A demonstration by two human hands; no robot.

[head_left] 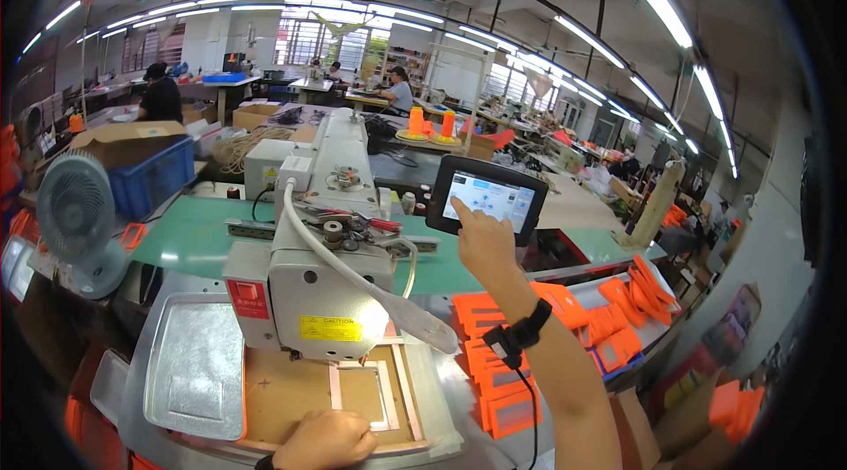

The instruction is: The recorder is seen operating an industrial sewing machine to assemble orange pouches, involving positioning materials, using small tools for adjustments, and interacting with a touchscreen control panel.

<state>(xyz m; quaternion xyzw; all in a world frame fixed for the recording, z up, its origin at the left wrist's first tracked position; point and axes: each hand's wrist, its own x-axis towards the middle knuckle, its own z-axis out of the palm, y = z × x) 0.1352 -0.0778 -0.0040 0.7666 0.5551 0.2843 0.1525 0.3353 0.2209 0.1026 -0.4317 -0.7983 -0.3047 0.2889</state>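
Observation:
My right hand [486, 247] reaches up to a black-framed touchscreen panel [528, 212], its index finger stretched out on the lit display and nothing held in it. My left hand [328, 440] lies curled into a fist on the front of a brown template board [281, 392], beside a pale strip frame [387, 394] fixed on that board. No object shows in its fingers, though the palm side is hidden. Above the board stands the head of a large grey sewing machine [331, 287], its work light shining at the right.
A silver metal tray [196, 369] lies left of the board. Several orange frame-shaped pieces [512, 413] are stacked at the right. Small tools and bobbins [340, 230] sit on the machine. A grey fan [78, 210] and blue crate [152, 179] stand at left. Other people work farther back.

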